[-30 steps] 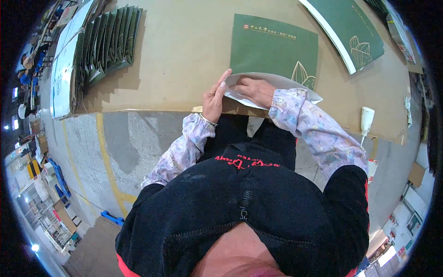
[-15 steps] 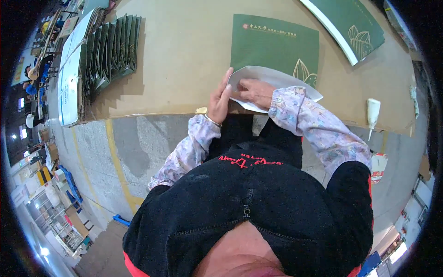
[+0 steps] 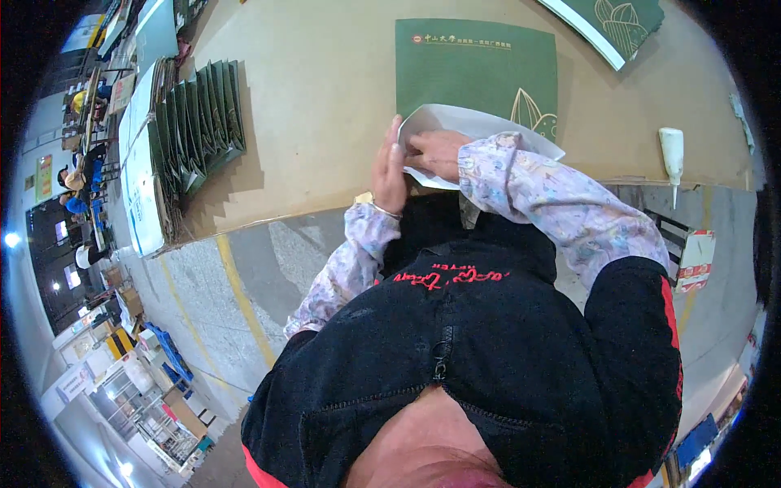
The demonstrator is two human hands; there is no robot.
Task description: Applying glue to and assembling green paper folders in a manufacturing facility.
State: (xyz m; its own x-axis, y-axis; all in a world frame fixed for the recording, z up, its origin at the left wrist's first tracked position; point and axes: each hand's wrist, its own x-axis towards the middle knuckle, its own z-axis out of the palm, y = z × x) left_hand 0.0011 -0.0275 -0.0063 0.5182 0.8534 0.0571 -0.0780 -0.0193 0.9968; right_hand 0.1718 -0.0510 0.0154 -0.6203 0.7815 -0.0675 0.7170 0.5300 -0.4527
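A white folded sheet [image 3: 488, 130] lies on the brown table [image 3: 325, 106], overlapping the lower edge of a flat green cover [image 3: 476, 69] with a pale leaf drawing. My left hand [image 3: 389, 171] stands on edge against the sheet's left side, fingers together and pointing away from me. Over the sheet's near left part, my right hand [image 3: 435, 153] presses down with its fingers flat. Both of my arms wear flowered sleeve covers over a black top.
A fanned row of green covers [image 3: 199, 118] leans on the table's left end beside white sheets [image 3: 142, 146]. Another green cover [image 3: 618, 24] lies at the far right. A white glue bottle [image 3: 672, 154] rests near the right edge. Other people work at far left.
The view has shifted a little and the table sits lower in the picture. Both hands stay on the white sheet; the left hand has slid slightly along its left edge.
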